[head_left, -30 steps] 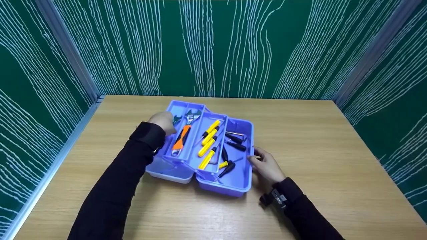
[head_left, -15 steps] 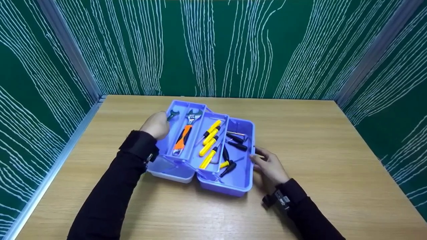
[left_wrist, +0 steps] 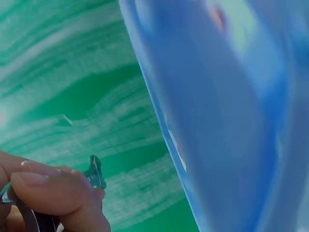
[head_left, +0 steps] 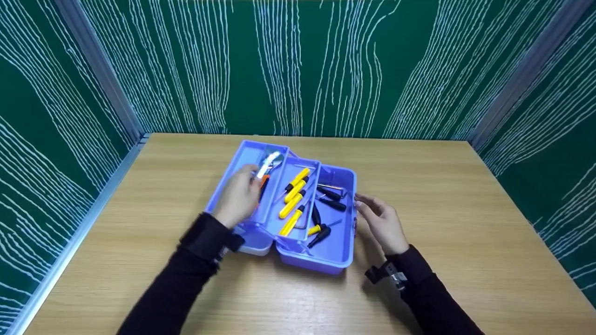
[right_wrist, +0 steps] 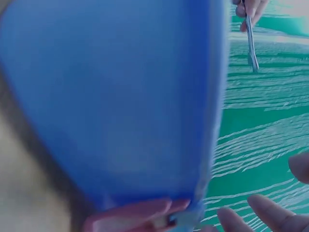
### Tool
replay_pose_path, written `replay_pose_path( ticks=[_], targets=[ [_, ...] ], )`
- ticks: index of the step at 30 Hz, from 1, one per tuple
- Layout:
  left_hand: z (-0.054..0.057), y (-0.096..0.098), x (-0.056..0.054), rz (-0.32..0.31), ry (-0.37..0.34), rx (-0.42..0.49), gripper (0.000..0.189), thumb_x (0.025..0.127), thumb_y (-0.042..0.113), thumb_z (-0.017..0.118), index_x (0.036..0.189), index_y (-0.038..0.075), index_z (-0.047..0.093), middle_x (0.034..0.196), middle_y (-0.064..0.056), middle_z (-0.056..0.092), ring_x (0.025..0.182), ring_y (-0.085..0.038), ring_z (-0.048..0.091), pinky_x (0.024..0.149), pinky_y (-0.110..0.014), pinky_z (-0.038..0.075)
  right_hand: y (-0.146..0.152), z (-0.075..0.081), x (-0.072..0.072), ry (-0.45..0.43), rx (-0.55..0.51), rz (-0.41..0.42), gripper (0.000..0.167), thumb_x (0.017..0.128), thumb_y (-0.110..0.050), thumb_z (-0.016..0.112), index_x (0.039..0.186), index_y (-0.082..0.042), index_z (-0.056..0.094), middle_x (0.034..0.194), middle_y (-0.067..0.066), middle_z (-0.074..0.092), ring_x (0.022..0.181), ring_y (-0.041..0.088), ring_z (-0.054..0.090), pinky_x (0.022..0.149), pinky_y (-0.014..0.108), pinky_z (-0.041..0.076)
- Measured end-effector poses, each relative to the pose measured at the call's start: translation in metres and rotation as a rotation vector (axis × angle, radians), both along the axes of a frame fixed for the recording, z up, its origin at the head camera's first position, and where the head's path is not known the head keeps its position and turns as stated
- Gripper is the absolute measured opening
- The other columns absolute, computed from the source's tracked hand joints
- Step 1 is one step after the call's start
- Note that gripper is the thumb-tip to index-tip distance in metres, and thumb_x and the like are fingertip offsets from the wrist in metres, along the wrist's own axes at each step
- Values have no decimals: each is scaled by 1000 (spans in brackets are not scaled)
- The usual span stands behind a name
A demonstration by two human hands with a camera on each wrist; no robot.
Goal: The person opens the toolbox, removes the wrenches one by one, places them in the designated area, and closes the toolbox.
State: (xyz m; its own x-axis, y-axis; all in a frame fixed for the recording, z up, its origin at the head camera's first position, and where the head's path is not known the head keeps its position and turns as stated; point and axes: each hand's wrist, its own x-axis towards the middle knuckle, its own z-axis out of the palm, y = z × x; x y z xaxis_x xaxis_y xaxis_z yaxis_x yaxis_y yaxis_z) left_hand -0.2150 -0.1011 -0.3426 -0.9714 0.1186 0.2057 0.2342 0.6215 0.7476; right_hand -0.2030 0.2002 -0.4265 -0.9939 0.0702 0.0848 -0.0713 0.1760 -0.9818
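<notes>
My left hand (head_left: 238, 197) is over the left tray of the purple toolbox (head_left: 351, 232), pinching a shiny metal wrench (head_left: 269, 163) between thumb and fingers. In the left wrist view the head of this wrench (left_wrist: 96, 173) sticks out past the fingertips. Under it in the tray lies an adjustable wrench (head_left: 264, 185) with an orange and black handle, partly covered by the hand. Beside the box's right wall is my right hand (head_left: 384, 228), its fingers loosely extended. The right wrist view shows those fingers (right_wrist: 270, 212) spread near a red latch (right_wrist: 130, 217), gripping nothing.
Several yellow-handled screwdrivers (head_left: 292, 204) lie in the middle tray. Black-handled tools (head_left: 331, 204) and a hex key lie in the right compartment. The box stands unfolded on a wooden table (head_left: 442, 209), with green patterned panels (head_left: 326, 70) around it.
The left hand has lifted the wrench from the left tray and carried it rightward over the adjustable wrench. My right hand has shifted slightly up, its thumb easing off the box rim.
</notes>
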Motion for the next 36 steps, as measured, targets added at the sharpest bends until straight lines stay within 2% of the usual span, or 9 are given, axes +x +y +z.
replay_pose_path(
  ticks=[3, 6, 10, 13, 16, 21, 27, 32, 36],
  targets=[
    [-11, 18, 17, -66, 103, 22, 31, 97, 2, 50, 125, -11, 53, 109, -26, 62, 96, -35, 61, 87, -47, 52, -9, 7, 4, 55, 38, -22, 31, 98, -6, 55, 126, 6, 60, 128, 26, 61, 113, 16, 62, 93, 15, 48],
    [-20, 36, 31, -122, 146, 33, 32, 95, 1, 52, 125, -11, 54, 118, -27, 61, 107, -37, 60, 96, -49, 49, -19, 13, 8, 77, 9, 0, 27, 97, -4, 55, 122, 5, 63, 123, 24, 65, 106, 10, 64, 91, 17, 49],
    [-31, 59, 44, -152, 157, 51, 31, 95, 1, 53, 125, -7, 56, 109, -20, 63, 91, -29, 61, 81, -42, 54, -33, 19, 14, 81, -53, 86, 24, 97, -4, 56, 116, 7, 65, 114, 19, 69, 99, 10, 67, 88, 21, 53],
    [-39, 74, 51, -167, 190, 44, 29, 95, 1, 53, 123, -5, 58, 105, -17, 63, 89, -26, 59, 79, -40, 54, -43, 20, 17, 65, -89, 168, 24, 98, -3, 55, 114, 12, 63, 106, 19, 70, 91, 12, 69, 84, 26, 57],
    [-47, 86, 57, -174, 203, 31, 29, 96, 3, 53, 124, -3, 59, 107, -16, 64, 96, -26, 60, 85, -40, 53, -51, 19, 20, 41, -119, 227, 23, 98, -2, 53, 108, 17, 61, 96, 16, 70, 81, 11, 69, 80, 30, 59],
    [-58, 102, 63, -126, 224, -12, 32, 97, 6, 53, 128, -3, 57, 108, -15, 63, 98, -27, 62, 87, -39, 53, -59, 16, 23, 4, -121, 247, 17, 97, 0, 52, 95, 15, 59, 82, 3, 66, 74, 5, 65, 72, 23, 58],
    [-63, 107, 64, -98, 259, -16, 35, 95, 6, 57, 128, -5, 58, 111, -17, 66, 102, -28, 64, 90, -39, 54, -60, 18, 24, -42, -123, 223, 17, 96, -1, 51, 90, 13, 57, 79, 0, 64, 72, 3, 62, 69, 19, 56],
    [-60, 103, 62, -162, 210, 37, 39, 94, 9, 60, 129, -5, 58, 116, -17, 67, 107, -27, 65, 92, -40, 54, -55, 23, 24, -68, -124, 217, 16, 96, -3, 51, 83, 3, 57, 77, -3, 62, 71, 4, 60, 69, 19, 54],
    [-55, 96, 58, -235, 124, 124, 45, 93, 13, 64, 132, -5, 54, 108, -14, 68, 89, -21, 68, 79, -29, 56, -47, 28, 22, -59, -129, 212, 17, 97, -4, 49, 83, 0, 58, 78, -2, 65, 72, 7, 63, 70, 21, 55]
  ],
)
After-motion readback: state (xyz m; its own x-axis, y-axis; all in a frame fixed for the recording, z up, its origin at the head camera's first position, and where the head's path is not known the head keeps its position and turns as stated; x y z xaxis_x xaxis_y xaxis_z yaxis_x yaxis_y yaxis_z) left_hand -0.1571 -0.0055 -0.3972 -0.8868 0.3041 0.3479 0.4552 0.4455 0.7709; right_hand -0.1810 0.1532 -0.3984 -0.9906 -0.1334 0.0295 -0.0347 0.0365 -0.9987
